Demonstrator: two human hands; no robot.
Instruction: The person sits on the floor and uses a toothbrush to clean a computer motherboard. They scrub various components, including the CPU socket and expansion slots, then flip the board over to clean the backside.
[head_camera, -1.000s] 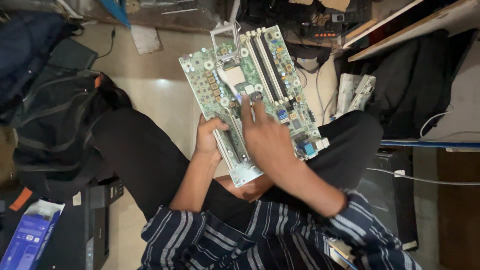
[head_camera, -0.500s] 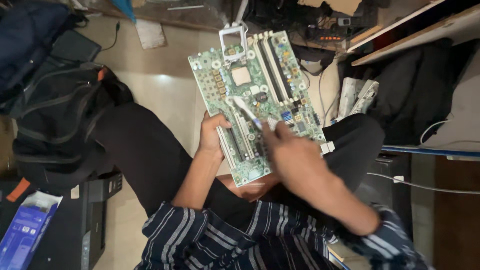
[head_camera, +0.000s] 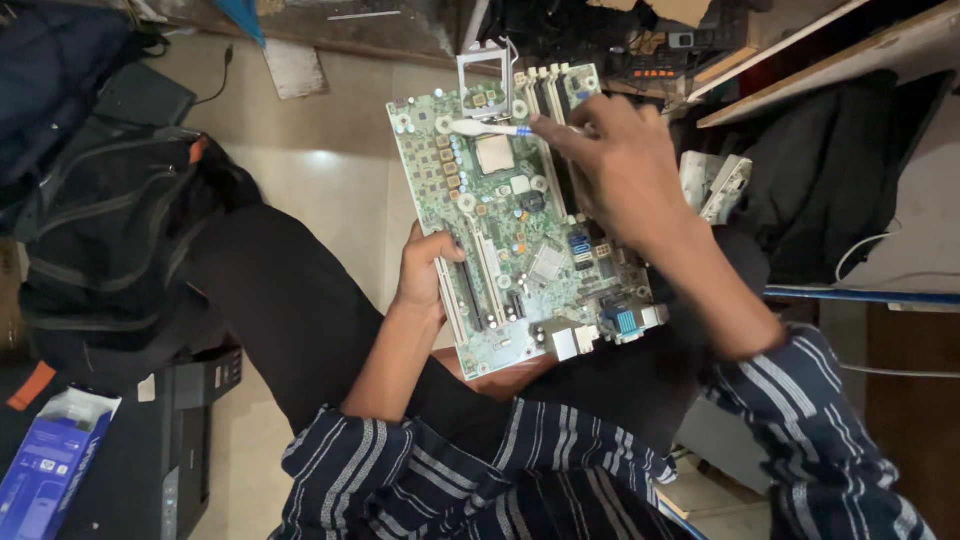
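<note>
The person sits on the floor with a green motherboard (head_camera: 520, 220) resting on the lap, over the dark trousers. The left hand (head_camera: 425, 270) holds the board at its left edge: the thumb lies on top near the long black slots, and the other fingers are under the board, so they are hidden. The right hand (head_camera: 615, 170) reaches across the upper part of the board and is closed around a thin white tool with a blue band (head_camera: 490, 129), maybe a small brush. The white tip of this tool touches the board just above the square silver processor (head_camera: 495, 154), below the raised metal socket frame (head_camera: 487, 70).

To the left of the person a black backpack (head_camera: 110, 240) lies on the floor. A blue box (head_camera: 50, 465) is in the lower left corner. Both sleeves (head_camera: 810, 420) are dark blue with light stripes.
</note>
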